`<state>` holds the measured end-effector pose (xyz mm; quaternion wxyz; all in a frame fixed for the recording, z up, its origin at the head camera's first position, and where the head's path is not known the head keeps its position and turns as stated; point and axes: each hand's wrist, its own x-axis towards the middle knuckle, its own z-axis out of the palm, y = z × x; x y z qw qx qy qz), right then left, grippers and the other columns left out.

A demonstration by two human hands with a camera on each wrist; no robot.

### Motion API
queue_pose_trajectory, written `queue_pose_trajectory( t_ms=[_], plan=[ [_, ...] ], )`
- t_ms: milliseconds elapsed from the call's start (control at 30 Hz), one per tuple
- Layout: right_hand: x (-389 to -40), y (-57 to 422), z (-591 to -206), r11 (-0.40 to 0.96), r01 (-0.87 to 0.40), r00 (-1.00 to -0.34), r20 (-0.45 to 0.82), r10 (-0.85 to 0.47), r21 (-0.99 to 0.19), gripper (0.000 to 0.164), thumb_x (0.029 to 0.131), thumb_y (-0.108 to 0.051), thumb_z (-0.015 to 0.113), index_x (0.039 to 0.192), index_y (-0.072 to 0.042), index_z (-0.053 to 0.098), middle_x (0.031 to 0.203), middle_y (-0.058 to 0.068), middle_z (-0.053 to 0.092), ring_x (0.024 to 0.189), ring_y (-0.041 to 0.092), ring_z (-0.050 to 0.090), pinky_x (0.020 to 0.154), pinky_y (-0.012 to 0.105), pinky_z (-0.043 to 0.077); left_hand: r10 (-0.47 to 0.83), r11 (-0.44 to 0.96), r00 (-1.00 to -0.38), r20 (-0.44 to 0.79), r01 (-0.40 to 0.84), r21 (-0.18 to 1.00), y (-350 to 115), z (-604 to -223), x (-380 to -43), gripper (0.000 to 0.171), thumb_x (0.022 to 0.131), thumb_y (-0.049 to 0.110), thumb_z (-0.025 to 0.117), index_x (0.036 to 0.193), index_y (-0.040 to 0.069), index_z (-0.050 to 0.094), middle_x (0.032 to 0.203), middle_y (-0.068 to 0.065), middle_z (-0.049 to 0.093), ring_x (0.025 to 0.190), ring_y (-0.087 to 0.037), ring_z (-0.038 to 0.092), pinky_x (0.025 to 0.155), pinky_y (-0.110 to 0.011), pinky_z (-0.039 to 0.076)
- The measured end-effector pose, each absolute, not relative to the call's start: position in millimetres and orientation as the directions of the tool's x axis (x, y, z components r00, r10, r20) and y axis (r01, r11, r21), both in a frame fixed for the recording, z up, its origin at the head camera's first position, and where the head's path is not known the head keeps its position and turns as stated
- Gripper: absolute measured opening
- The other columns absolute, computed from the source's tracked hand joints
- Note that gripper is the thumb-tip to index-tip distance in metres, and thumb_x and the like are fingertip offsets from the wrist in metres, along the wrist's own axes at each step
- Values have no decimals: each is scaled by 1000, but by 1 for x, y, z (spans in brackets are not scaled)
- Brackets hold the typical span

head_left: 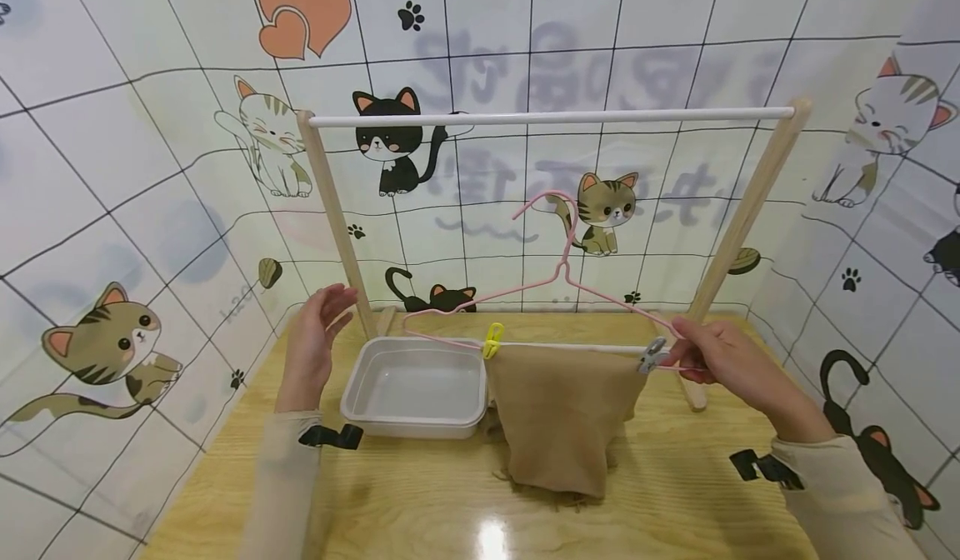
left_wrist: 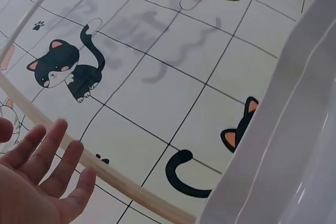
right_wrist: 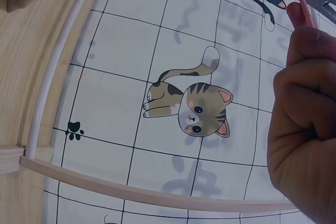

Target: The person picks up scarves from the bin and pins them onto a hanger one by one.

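My right hand (head_left: 716,362) grips the right end of a pink clothes hanger (head_left: 525,287), and in the right wrist view its fingers are curled round the pink wire. From the hanger's lower bar hangs a brown cloth (head_left: 566,418), held by a yellow clothespin (head_left: 492,341) on the left and a grey clothespin (head_left: 652,355) on the right. The hanger's hook points up, below the white rod. My left hand (head_left: 315,339) is raised by the left post, holding nothing; its fingers (left_wrist: 52,166) are spread and relaxed in the left wrist view.
A wooden rack with a white rod (head_left: 555,117) stands across the table (head_left: 405,502), between a left post (head_left: 333,210) and a right post (head_left: 750,202). Left of the cloth sits a white plastic basin (head_left: 416,427). Cat-patterned sheeting (head_left: 495,68) surrounds the table.
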<state>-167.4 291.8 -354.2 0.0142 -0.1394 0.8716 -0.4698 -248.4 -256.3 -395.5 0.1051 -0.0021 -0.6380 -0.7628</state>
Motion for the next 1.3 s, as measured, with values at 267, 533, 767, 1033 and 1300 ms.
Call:
queue_pose_trajectory(
  t_ms=[267,533,767,1033,1300],
  plan=[
    [-167,296,-354,517,-257,-956,139,-257,-817,62,114,-32,34,82,-1,77,62,-3,57,52,10,48,46,27,42,-326,-113,-935,141,187,976,-261,-388,-271,44,111,36,41,145,9,52,145,-7,57,136,-19,49,117,-44,36],
    [-168,301,-354,524,-243,-962,133,-240,-816,60,114,-30,33,89,4,76,60,-3,53,52,11,47,44,28,39,-347,-61,-928,139,170,983,-265,-382,-292,51,110,38,42,155,13,42,159,-5,43,148,-24,36,122,-45,31],
    [-169,304,-355,538,-239,-965,135,-226,-808,57,114,-28,33,93,5,75,61,-3,52,51,12,47,44,28,38,-343,-82,-933,109,146,986,-264,-385,-313,56,109,41,45,158,14,38,161,-3,41,150,-19,34,123,-43,29],
    [-166,304,-351,563,-234,-969,143,-202,-792,58,113,-29,34,96,7,75,62,-2,53,53,13,49,46,28,42,-319,-58,-940,124,150,987,-258,-390,-326,60,106,50,48,158,20,40,156,-5,47,146,-17,39,123,-42,30],
    [-166,307,-351,566,-234,-970,155,-186,-791,58,113,-31,34,96,5,77,60,-2,52,51,14,48,44,29,40,-264,-56,-957,116,136,989,-255,-393,-329,61,105,56,42,155,20,45,159,-2,39,143,-16,34,124,-45,27]
  ],
)
